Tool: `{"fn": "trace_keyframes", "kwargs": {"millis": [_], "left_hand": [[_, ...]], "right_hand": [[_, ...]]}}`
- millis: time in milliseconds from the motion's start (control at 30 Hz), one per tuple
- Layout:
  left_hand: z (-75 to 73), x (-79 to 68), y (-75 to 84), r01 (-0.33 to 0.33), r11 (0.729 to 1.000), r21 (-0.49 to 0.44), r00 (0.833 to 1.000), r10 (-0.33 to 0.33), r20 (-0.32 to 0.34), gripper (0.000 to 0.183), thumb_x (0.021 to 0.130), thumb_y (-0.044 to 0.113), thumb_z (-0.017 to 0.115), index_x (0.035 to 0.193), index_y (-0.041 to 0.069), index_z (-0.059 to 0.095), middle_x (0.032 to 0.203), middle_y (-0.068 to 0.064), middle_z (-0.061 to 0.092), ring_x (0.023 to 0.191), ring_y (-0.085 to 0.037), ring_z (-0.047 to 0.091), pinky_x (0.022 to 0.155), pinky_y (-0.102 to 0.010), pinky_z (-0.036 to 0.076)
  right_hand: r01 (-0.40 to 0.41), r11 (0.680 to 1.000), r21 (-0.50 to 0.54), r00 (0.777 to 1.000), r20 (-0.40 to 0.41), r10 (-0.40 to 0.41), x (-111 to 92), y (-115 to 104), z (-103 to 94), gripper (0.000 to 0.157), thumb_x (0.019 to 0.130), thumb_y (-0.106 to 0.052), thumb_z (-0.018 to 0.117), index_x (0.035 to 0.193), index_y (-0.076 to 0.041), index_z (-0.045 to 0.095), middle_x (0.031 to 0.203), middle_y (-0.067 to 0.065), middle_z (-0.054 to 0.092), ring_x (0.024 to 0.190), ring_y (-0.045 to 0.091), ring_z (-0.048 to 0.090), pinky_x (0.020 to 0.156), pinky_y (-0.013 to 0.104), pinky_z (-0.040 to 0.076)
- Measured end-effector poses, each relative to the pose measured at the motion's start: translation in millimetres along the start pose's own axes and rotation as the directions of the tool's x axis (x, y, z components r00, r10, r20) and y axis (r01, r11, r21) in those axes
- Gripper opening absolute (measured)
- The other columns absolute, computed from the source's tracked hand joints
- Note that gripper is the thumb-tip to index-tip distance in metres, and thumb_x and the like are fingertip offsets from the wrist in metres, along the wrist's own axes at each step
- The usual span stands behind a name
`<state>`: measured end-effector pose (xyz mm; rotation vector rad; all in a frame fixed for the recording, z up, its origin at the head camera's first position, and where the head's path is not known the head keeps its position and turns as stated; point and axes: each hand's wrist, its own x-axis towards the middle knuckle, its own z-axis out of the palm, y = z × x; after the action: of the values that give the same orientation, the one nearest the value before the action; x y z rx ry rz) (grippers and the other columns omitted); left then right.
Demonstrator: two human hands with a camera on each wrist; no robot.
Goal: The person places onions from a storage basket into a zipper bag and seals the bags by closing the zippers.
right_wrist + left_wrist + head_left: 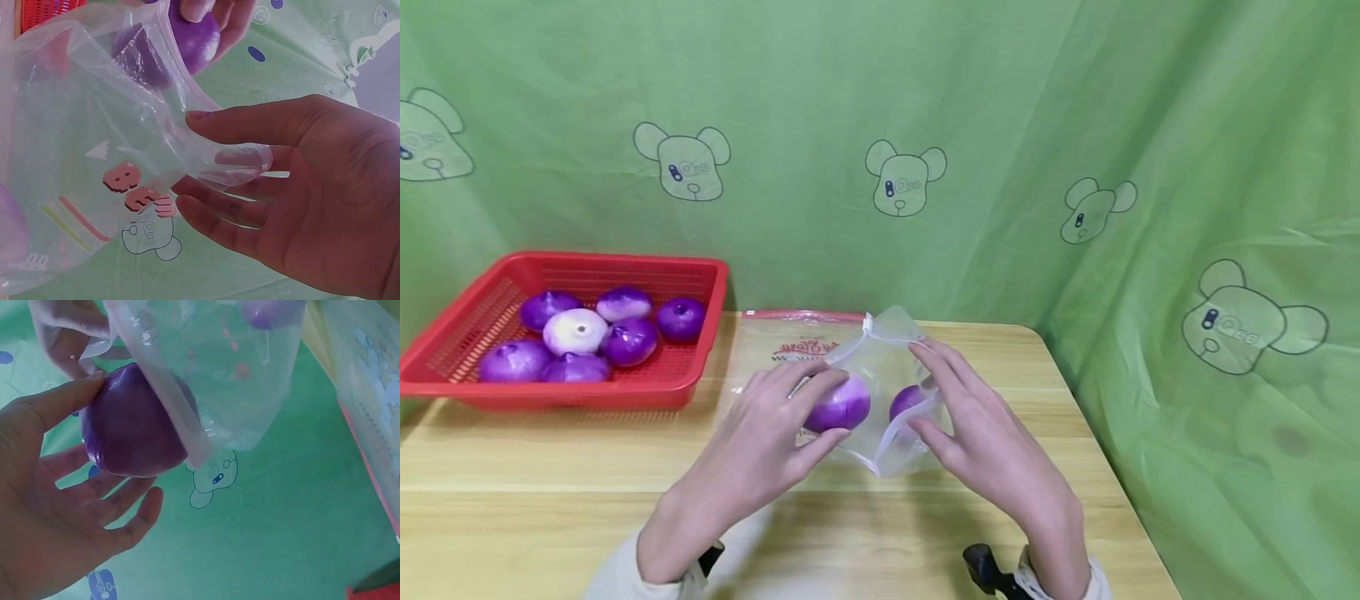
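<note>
My left hand (758, 437) pinches a purple onion (844, 406) between thumb and fingers at the mouth of a clear zip bag (889, 354). In the left wrist view the far side of that onion (134, 425) lies behind the bag's edge. The thumb and fingers of my right hand (992, 442) hold the opposite edge of the mouth, which gapes wide. Another purple onion (907, 402) is inside the bag, partly covered by the film and also visible in the right wrist view. Red printed figures (122, 177) mark the bag's side.
A red plastic basket (715, 321) with several purple onions and a paler one (576, 331) stands at the left. Behind my left hand a second clear bag (756, 333) with a red zip strip lies flat on the wooden table (550, 517). Green curtains (805, 83) hang behind and at the right.
</note>
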<state>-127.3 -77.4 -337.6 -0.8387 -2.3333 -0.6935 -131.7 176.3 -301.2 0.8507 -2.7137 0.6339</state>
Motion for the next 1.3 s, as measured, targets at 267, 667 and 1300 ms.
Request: {"fn": "trace_keyframes", "kwargs": {"millis": [267, 667, 1300], "left_hand": [[3.6, -2.0, -0.5, 0.025, 0.998, 0.049, 0.998, -0.028, 0.052, 0.053, 0.082, 0.033, 0.082, 0.127, 0.013, 0.063, 0.124, -0.007, 0.063, 0.116, -0.026, 0.058, 0.096, -0.047, 0.049], [5.3, -3.9, -4.4, 0.008, 0.996, 0.089, 0.994, -0.017, 0.107, 0.057, 0.081, 0.032, 0.083, 0.130, 0.012, 0.061, 0.125, -0.008, 0.063, 0.116, -0.027, 0.059, 0.092, -0.047, 0.048], [-6.1, -2.0, -14.9, 0.028, 0.998, 0.050, 0.998, -0.031, 0.051, 0.049, 0.084, 0.022, 0.081, 0.127, 0.009, 0.063, 0.124, -0.008, 0.064, 0.117, -0.028, 0.059, 0.097, -0.050, 0.048]], "right_hand": [[0.014, 1.000, 0.004, 1.000, -0.011, -0.014, 0, -3, -0.1, 0.077, 0.090, -0.019, 0.075, 0.155, -0.012, 0.033, 0.158, 0.009, 0.035, 0.141, 0.025, 0.041, 0.111, 0.046, 0.038], [0.009, 1.000, 0.000, 0.999, -0.045, -0.009, 3, -2, 0.7, 0.078, 0.088, -0.017, 0.077, 0.153, -0.010, 0.036, 0.157, 0.009, 0.035, 0.139, 0.027, 0.042, 0.111, 0.047, 0.039], [-0.023, 1.000, 0.008, 0.999, -0.031, 0.024, 4, -1, 0.6, 0.079, 0.088, -0.017, 0.077, 0.154, -0.009, 0.034, 0.157, 0.009, 0.035, 0.139, 0.028, 0.042, 0.111, 0.048, 0.039]]}}
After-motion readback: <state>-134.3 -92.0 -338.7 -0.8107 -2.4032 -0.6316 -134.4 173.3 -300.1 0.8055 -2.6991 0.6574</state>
